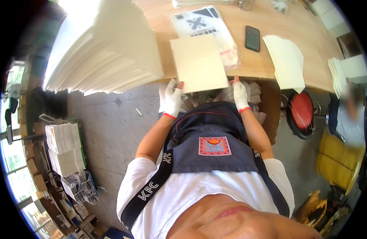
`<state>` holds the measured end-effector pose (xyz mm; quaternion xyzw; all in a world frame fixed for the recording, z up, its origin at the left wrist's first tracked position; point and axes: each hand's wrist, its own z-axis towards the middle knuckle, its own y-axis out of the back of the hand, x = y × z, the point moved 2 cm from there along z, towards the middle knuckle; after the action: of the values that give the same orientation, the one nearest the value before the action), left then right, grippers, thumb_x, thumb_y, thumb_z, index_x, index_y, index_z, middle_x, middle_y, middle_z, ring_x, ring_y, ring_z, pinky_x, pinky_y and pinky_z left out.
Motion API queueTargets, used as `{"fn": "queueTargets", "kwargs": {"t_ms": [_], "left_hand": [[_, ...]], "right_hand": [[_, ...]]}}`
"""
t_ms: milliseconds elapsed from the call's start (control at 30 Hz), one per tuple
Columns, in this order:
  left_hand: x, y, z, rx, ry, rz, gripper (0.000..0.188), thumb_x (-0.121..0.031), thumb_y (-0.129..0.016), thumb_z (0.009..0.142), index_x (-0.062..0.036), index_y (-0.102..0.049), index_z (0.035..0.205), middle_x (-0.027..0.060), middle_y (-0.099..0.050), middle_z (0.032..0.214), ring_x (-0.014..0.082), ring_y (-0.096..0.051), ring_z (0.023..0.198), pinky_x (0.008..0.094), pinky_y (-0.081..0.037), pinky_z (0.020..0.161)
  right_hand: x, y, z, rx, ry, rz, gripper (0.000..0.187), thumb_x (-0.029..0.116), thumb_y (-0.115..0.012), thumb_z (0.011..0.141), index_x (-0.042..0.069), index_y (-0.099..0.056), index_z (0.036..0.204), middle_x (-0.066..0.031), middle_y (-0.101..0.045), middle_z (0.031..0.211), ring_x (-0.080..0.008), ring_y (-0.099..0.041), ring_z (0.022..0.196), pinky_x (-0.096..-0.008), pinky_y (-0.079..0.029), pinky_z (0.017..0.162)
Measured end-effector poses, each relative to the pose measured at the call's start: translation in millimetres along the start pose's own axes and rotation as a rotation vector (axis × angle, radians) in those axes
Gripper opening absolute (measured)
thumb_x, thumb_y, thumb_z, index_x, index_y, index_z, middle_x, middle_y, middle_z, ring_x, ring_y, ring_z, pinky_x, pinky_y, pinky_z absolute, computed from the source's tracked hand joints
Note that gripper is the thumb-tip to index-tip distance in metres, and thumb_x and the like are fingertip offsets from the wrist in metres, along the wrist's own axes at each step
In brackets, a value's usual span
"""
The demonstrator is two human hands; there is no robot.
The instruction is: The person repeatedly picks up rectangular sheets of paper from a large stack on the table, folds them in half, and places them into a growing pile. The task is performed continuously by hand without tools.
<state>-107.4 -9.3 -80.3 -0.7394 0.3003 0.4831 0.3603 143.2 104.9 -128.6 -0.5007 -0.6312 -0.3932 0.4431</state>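
Note:
A cream rectangular sheet or thin stack of paper (199, 63) lies at the table's front edge, its near end jutting past it. My left hand (172, 99), in a white glove with bare fingertips, grips the near left corner, thumb on top. My right hand (240, 95), gloved the same way, is beside the near right corner with its thumb up; its other fingers are mostly hidden, so I cannot tell whether it touches the paper. Partly under the cream paper lies a clear plastic packet (227, 44) with a printed white sheet (197, 22).
A tall stack of cream paper (107, 51) fills the table's left side. To the right lie a dark phone (252, 38) and fanned cream sheets (286, 61). Below the table stands a red round stool (302, 110). Another person (350, 119) is at the far right.

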Motion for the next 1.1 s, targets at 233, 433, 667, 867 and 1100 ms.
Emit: {"fn": "queueTargets", "kwargs": {"t_ms": [233,433,667,867,1100], "left_hand": [[-192,-35,-78,0.132,-0.659,0.817,0.019,-0.015,-0.068,0.073,-0.0033,-0.053,0.076,0.0093,-0.044,0.058,0.0208,-0.046,0.049,0.0306,-0.038,0.048],[-309,-1,-118,-0.371,-1.068,0.578,0.013,-0.014,-0.060,0.080,-0.0022,-0.057,0.080,-0.0020,-0.046,0.067,0.0066,-0.040,0.058,0.0204,-0.032,0.054],[-417,116,-72,-0.643,-0.995,1.190,0.036,-0.033,-0.046,0.086,-0.0018,-0.060,0.097,0.0070,-0.063,0.092,0.0166,-0.058,0.085,0.0273,-0.042,0.073],[-342,126,-51,-0.385,-0.775,0.251,0.047,-0.036,-0.034,0.094,-0.0055,-0.045,0.127,0.0114,-0.050,0.125,0.0210,-0.047,0.113,0.0334,-0.034,0.095],[-108,204,-17,-0.716,-0.542,0.057,0.042,-0.033,-0.047,0.091,-0.0001,-0.053,0.117,0.0097,-0.056,0.114,0.0197,-0.051,0.106,0.0335,-0.040,0.091]], "right_hand": [[91,-42,-39,0.555,-0.059,0.493,0.018,0.022,-0.053,0.090,0.005,-0.057,0.097,0.0058,-0.052,0.063,-0.0032,-0.044,0.047,-0.0188,-0.033,0.040],[267,-104,-49,0.505,0.451,0.147,0.029,0.033,-0.054,0.088,0.006,-0.055,0.078,0.0077,-0.042,0.057,0.0000,-0.035,0.048,-0.0187,-0.024,0.042],[373,-220,-53,0.836,0.485,0.121,0.030,0.034,-0.057,0.087,0.010,-0.053,0.070,0.0011,-0.052,0.056,-0.0070,-0.046,0.042,-0.0197,-0.035,0.039],[353,-199,-33,0.865,0.336,0.133,0.029,0.033,-0.053,0.089,0.008,-0.055,0.074,0.0039,-0.049,0.057,-0.0045,-0.041,0.044,-0.0197,-0.030,0.039],[183,-69,-17,0.568,0.071,0.300,0.025,0.029,-0.051,0.091,0.008,-0.055,0.079,0.0007,-0.053,0.058,-0.0077,-0.047,0.045,-0.0209,-0.034,0.038]]}}
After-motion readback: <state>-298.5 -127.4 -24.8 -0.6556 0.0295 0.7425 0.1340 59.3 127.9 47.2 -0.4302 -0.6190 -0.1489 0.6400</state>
